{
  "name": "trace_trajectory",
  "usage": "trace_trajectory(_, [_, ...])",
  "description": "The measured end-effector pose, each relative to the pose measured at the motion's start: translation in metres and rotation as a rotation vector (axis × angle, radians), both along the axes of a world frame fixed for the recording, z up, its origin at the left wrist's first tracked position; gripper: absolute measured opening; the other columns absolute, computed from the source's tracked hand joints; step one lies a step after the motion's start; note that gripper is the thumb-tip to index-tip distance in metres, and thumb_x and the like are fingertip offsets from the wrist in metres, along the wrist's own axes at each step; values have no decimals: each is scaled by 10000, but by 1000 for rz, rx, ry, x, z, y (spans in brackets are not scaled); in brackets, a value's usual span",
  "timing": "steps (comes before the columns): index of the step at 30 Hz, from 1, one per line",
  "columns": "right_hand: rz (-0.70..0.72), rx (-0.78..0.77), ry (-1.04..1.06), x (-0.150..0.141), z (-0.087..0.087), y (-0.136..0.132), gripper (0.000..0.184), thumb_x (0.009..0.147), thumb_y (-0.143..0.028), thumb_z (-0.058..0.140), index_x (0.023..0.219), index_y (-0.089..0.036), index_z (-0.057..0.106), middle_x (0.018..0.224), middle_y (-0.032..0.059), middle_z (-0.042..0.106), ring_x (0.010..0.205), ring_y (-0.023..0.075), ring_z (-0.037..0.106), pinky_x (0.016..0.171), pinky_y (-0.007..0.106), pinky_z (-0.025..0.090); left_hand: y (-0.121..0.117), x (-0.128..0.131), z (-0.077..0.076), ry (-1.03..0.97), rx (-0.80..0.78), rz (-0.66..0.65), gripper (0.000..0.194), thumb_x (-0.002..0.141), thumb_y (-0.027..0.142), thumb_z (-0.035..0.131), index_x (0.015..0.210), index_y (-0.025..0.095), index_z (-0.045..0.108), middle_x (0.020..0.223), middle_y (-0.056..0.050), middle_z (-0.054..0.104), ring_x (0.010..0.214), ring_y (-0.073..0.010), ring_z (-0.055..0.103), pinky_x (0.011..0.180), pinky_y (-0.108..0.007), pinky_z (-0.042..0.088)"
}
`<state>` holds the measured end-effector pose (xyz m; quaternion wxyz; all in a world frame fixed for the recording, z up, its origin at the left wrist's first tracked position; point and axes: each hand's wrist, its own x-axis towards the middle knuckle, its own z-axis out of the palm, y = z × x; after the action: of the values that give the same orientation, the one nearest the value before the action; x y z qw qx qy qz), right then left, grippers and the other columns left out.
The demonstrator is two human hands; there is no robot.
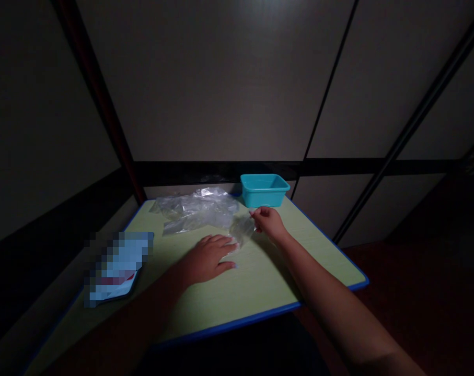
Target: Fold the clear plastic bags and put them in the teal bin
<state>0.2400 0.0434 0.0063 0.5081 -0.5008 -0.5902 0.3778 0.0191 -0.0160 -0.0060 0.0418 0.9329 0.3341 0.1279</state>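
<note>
A small clear plastic bag [242, 230] lies between my two hands near the middle of the table. My right hand [267, 222] pinches its upper right corner, lifting that side a little. Fingers spread, my left hand [211, 257] rests flat on the table, its fingertips at the bag's lower left edge. Behind my left hand is a loose pile of crumpled clear plastic bags [197, 209]. Just beyond my right hand stands a turquoise plastic basket [265, 197]; only part of its inside shows.
The pale green table [237, 303] has a blue rim. At its left side lies a flat, partly blurred device [123, 266] with a bright screen. Large wall or cabinet panels [221, 94] rise directly behind the table.
</note>
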Motion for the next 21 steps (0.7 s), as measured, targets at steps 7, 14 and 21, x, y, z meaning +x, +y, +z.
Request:
trace_trajectory(7, [-35, 138, -144, -5, 0, 2, 281, 696, -435, 537, 580, -189, 466, 489, -28, 485, 443, 100, 446, 417, 209, 323, 4, 8, 7, -317, -106, -29, 358, 866, 408, 465, 1132, 199, 584, 1162, -84, 586, 1133, -218, 467, 997, -384, 338])
trace_trajectory(14, [-100, 8, 1, -9, 0, -1, 299, 660, -425, 597, 559, -178, 462, 516, -25, 488, 475, 90, 415, 443, 204, 317, 13, 20, -4, -838, -808, 133, 559, 893, 551, 286, 1180, 136, 527, 1259, -140, 537, 1163, -228, 494, 1009, -406, 346])
trace_trajectory(21, [31, -490, 455, -14, 17, -19, 282, 792, -466, 509, 738, -191, 486, 681, 35, 609, 602, 150, 586, 563, 279, 476, 19, 17, 8, -981, -1218, 203, 772, 881, 541, -53, 1354, 21, 266, 1363, -238, 394, 1221, -213, 452, 1036, -371, 333])
